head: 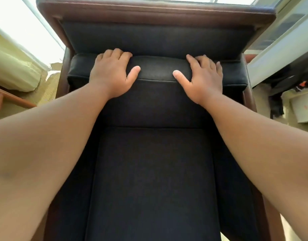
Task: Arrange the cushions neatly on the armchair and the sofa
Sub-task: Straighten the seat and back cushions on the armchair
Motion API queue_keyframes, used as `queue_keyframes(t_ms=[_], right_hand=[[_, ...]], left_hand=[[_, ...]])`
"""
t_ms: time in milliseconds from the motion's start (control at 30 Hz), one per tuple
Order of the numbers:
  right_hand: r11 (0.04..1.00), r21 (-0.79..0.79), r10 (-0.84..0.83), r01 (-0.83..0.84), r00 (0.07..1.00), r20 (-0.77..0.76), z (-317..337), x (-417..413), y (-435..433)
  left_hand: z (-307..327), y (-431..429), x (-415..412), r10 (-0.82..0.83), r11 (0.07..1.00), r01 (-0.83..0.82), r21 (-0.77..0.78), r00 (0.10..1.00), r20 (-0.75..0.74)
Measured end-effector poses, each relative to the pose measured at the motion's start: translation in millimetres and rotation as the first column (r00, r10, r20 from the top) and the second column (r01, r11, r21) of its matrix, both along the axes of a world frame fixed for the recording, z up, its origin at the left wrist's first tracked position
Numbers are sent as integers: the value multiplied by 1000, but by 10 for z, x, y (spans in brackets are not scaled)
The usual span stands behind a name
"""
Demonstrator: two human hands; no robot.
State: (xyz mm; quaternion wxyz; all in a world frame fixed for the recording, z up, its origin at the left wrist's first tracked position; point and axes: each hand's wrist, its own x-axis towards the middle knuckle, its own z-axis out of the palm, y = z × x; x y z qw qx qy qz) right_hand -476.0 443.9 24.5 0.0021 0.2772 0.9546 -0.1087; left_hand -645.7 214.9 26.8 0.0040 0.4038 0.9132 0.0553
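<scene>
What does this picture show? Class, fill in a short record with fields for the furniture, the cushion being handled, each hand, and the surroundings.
furniture: armchair with brown frame and dark upholstery
seat cushion: dark seat cushion, lying flat in the frame
back cushion: black back cushion, upright against the chair's back
left hand: left hand laid over the back cushion's top edge, fingers curled behind it
right hand: right hand on the same edge, thumb in front
surroundings: yellowish fabric at left, white box at right
</scene>
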Motion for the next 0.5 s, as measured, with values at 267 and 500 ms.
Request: queue_keyframes(t_ms=[267, 500], right_hand=[[994, -72, 95, -87, 990, 109, 130, 22, 38], [974, 3, 213, -226, 921, 326, 305, 3, 28]], left_hand=[[133, 16, -7, -16, 992, 32, -120, 990, 137], [384, 189, -14, -12, 862, 126, -491, 973, 229]])
